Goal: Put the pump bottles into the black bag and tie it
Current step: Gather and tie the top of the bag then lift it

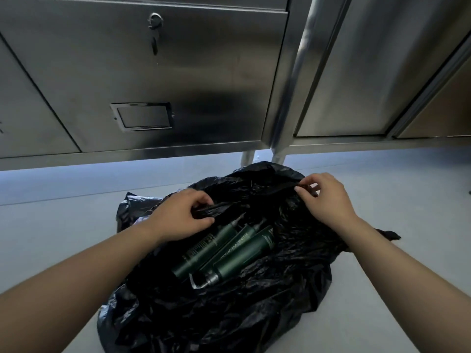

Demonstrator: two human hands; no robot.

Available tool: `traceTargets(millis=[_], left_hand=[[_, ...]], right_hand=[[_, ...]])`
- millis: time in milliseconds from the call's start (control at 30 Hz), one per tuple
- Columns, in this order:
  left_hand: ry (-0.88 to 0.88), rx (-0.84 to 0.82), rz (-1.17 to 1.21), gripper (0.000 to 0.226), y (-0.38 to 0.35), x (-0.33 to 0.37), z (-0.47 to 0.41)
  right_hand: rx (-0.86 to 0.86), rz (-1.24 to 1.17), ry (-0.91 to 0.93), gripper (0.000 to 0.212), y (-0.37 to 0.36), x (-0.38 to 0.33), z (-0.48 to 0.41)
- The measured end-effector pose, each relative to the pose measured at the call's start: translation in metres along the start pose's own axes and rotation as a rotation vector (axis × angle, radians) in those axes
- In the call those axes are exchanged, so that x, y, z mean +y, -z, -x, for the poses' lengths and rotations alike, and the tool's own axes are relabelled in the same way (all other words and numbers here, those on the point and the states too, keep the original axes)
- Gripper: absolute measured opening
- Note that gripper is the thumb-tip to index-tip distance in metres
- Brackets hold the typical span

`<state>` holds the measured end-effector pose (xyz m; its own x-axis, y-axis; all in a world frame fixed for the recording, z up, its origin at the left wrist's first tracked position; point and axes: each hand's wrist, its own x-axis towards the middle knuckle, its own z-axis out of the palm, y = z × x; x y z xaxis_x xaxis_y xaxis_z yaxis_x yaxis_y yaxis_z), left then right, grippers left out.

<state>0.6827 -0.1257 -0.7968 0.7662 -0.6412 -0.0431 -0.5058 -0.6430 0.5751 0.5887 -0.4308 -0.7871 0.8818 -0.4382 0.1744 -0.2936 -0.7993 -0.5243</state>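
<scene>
Pinching a fold of black film between thumb and curled fingers, your left grip (182, 215) has hold of the black bag (229, 301) at the left side of its mouth. Your right grip (325, 197) is closed in the same way, with thumb and fingertips nipping the bag's rim at the far right of the opening. The two are well apart, and the mouth gapes between them.

The bag lies crumpled on the pale grey floor (51, 225), spreading from near your body towards the far side, where the floor meets a stainless steel cabinet (153, 72). A loose tail of film (387, 235) sticks out to the right, past your right forearm.

Inside the open mouth you have three dark green pump bottles, all lying on their sides, touching side by side and slanted from near-left to far-right. The left bottle (204, 253) and the middle bottle (233, 247) point their tops away from you, under the fold your left grip holds. The right bottle (244, 258) is turned the other way, so its silver pump head (204, 281) faces you.

The bag is not tied.

The cabinet stands on short legs (247, 159) just beyond the bag. Its door carries a round lock (155, 21) and a recessed pull (144, 117).
</scene>
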Motion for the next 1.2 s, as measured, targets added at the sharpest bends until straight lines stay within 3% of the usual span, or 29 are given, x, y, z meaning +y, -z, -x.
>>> traceTargets(millis=[100, 233, 333, 400, 567, 667, 767, 867, 933, 1033, 1200], left_hand=[[-0.057, 0.0, -0.027, 0.049, -0.022, 0.018, -0.029], [-0.032, -0.097, -0.279, 0.065, -0.058, 0.031, -0.057], [0.027, -0.117, -0.393, 0.047, -0.067, 0.02, -0.055], [0.028, -0.083, -0.349, 0.029, -0.065, 0.013, -0.043], [0.038, 0.275, 0.005, 0.008, -0.024, 0.006, -0.026], [0.119, 0.492, 0.165, 0.002, 0.009, 0.006, -0.028], [0.154, 0.574, 0.283, 0.003, 0.029, 0.011, -0.029], [0.159, 0.488, 0.276, 0.002, 0.03, 0.016, -0.02], [0.142, 0.374, 0.2, 0.007, 0.025, 0.014, -0.01], [0.123, 0.248, 0.113, 0.019, 0.021, 0.007, 0.005], [-0.001, 0.172, 0.088, 0.025, 0.008, 0.005, 0.014]], right_hand=[[0.012, -0.018, 0.08, 0.025, -0.006, -0.005, -0.005], [-0.026, -0.015, 0.135, 0.038, -0.022, -0.012, -0.011], [-0.123, 0.039, 0.072, 0.044, -0.037, -0.006, -0.01], [-0.158, 0.045, 0.046, 0.035, -0.042, 0.002, -0.009], [-0.065, -0.035, 0.063, 0.009, -0.036, 0.007, -0.017], [0.159, -0.21, 0.071, 0.006, -0.02, -0.003, -0.031], [0.34, -0.375, 0.049, 0.006, -0.004, -0.016, -0.042], [0.237, -0.326, 0.058, 0.011, -0.003, -0.02, -0.042], [0.011, -0.2, 0.091, 0.01, -0.009, -0.013, -0.03], [-0.274, -0.13, 0.095, 0.035, -0.005, -0.002, -0.005], [-0.16, -0.114, 0.005, 0.051, 0.022, 0.008, 0.024]])
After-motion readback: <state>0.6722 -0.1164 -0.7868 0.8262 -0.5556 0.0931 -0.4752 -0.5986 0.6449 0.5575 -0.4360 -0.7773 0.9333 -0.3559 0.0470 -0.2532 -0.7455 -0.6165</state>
